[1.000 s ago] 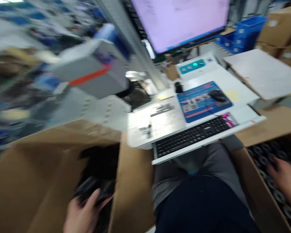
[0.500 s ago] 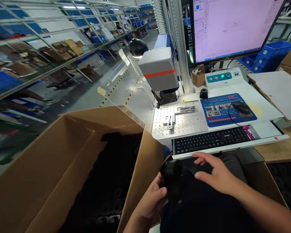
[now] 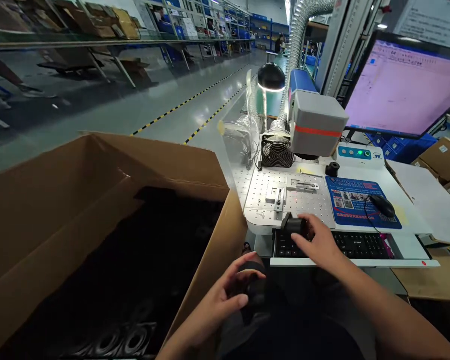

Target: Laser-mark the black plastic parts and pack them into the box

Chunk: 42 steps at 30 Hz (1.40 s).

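Right hand [image 3: 317, 241] pinches black part [image 3: 291, 224] by front edge of perforated plate [image 3: 303, 205]; left hand [image 3: 228, 292], half-curled, holds dark piece [image 3: 253, 268]. Step: apparently carrying; next move calls for steady grip.

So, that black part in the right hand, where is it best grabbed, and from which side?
Probably by the round barrel of the black part, from the right, as the right hand does, thumb below and fingers above. The barrel points right, while the wider flange sits at the left end, clear of the fingers.
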Motion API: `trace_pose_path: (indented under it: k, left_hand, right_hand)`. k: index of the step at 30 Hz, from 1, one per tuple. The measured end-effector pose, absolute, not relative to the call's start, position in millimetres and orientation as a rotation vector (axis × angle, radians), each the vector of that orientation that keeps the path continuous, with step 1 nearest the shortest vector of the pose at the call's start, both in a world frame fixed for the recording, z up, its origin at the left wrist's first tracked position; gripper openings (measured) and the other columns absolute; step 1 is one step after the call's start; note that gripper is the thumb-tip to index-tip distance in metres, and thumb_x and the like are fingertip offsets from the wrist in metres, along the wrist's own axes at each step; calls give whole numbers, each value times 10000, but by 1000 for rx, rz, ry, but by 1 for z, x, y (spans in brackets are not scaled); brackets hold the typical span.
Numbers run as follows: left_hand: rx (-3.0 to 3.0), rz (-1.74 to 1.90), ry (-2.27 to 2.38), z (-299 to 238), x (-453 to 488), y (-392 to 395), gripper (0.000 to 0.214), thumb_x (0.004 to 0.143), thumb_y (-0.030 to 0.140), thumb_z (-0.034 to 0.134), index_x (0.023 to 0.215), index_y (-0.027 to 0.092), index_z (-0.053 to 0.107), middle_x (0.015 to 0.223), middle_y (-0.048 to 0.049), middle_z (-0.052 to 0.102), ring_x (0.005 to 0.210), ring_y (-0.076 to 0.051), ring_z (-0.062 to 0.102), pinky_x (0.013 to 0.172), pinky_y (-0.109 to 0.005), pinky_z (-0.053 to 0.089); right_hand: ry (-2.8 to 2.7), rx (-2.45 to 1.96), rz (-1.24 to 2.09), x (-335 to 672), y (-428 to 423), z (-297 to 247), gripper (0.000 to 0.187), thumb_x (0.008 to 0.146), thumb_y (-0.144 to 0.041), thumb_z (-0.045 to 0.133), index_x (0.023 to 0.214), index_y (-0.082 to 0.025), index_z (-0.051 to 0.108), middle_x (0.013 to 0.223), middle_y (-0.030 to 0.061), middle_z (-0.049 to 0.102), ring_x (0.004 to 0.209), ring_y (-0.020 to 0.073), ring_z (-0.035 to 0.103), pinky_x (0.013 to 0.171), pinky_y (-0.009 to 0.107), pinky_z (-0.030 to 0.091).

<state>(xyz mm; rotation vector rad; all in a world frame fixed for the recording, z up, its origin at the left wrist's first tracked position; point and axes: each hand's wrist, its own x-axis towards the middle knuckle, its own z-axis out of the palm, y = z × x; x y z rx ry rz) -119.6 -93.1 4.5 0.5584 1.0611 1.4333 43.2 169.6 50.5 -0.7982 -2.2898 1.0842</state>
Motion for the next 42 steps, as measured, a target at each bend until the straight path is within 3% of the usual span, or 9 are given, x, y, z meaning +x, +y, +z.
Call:
trace_pose_path:
  k: [3,6,10,21,25,28,32,37,42]
  left_hand:
    - [386,1574,1001,-7,-156,-109,802,833,507,836,1528,290,502,1335,-180,633,1117,-390,630,799,-412,577]
    - [167,1770,1065,-25,-180,-130,670,885,512,762,1476,262,571,1307,-150,647,1000,-325,642,701,-351,573]
    - [-74,1871,1048,-48,-194,-149,616,888,515,762,1422,243,618,1402,-131,618,1074,-313,642,672,-288,561]
    - [-131,1842,895,-46,-196,-147,474,929,480,738,1352,274,683,1353,-83,630,1085,-271,614,732,-301,574]
    - [-80,1862,899,-49,-197,-146,497,907,485,769,1344,260,694,1325,-84,643,968,-248,627,690,-305,576]
    - [-64,1856,879,-56,-200,-147,512,914,478,764,1365,251,679,1363,-99,635,1022,-279,641,690,-319,587]
    - [-119,1838,824,-63,-204,-148,520,909,417,790,1377,228,663,1399,-123,631,1051,-296,668,714,-320,601]
    - [-145,1852,815,-64,-205,-149,538,872,389,838,1352,210,678,1355,-119,664,1005,-280,687,709,-313,607]
    - [-168,1852,877,-57,-201,-147,512,878,433,825,1326,218,698,1420,-115,636,1023,-266,671,704,-296,597]
  right_hand:
    - [-2378,-888,753,9,216,45,512,795,-351,713,1280,-204,643,1254,111,704,1162,309,646,1058,497,506]
    - [-2497,-905,576,-20,251,35,516,793,-306,687,1293,-185,653,1296,127,695,1234,326,611,1108,503,465]
    - [-2627,-903,534,-44,278,29,548,799,-274,682,1342,-205,660,1323,104,694,1254,321,588,1113,483,453]
    - [-2623,-961,655,-55,294,23,683,782,-291,734,1449,-250,593,1405,86,642,1359,335,512,1144,495,425]
    - [-2465,-1051,714,-45,284,14,838,766,-392,766,1535,-226,475,1462,126,582,1251,318,602,1100,478,474]
    - [-2320,-1176,752,-36,277,5,836,762,-472,763,1508,-218,487,1380,136,639,1164,319,648,1032,487,517]
    - [-2166,-1210,837,-32,272,-11,764,764,-458,742,1445,-184,531,1231,141,719,1115,312,680,1009,482,529]
    - [-2069,-1186,891,-36,270,-24,851,767,-440,722,1522,-161,444,1220,147,734,1076,296,692,1028,496,515]
    - [-2061,-1175,880,-38,269,-26,826,769,-404,705,1515,-150,458,1188,141,749,1046,295,700,1018,497,523]
